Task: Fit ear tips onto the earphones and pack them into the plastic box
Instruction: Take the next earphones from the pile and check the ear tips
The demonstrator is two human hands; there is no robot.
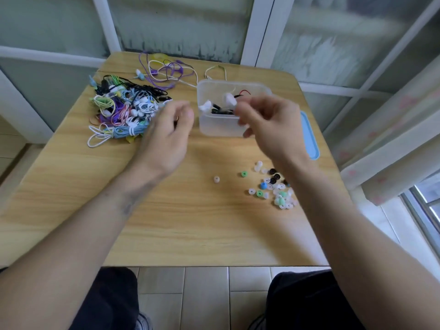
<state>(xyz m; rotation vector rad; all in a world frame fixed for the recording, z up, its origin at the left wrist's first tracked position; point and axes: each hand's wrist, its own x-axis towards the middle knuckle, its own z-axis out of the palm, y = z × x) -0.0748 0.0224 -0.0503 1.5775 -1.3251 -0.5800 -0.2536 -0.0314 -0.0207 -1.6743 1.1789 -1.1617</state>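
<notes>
Because both hands are blurred mid-air, the grips read only in part.
Right hand: the right hand (269,122) hovers over the plastic box's near rim with fingers curled; a white earbud (229,99) shows just beyond its fingertips, but whether it pinches the bud I cannot tell.
Left hand: the left hand (166,136) hangs at nine o'clock of the box, fingers loosely curled, nothing visibly held.
Plastic box: the plastic box (221,126) stands open at table centre-rear, some earphones already inside, likely within reach of both hands.
Lid: the blue lid (310,136) lies at three o'clock of the box, off to the side.
Earphone pile: the tangled earphones (123,110) wait at nine o'clock, the left hand's supply.
Ear tips: the loose ear tips (273,186) lie at five o'clock, near the right wrist.
</notes>
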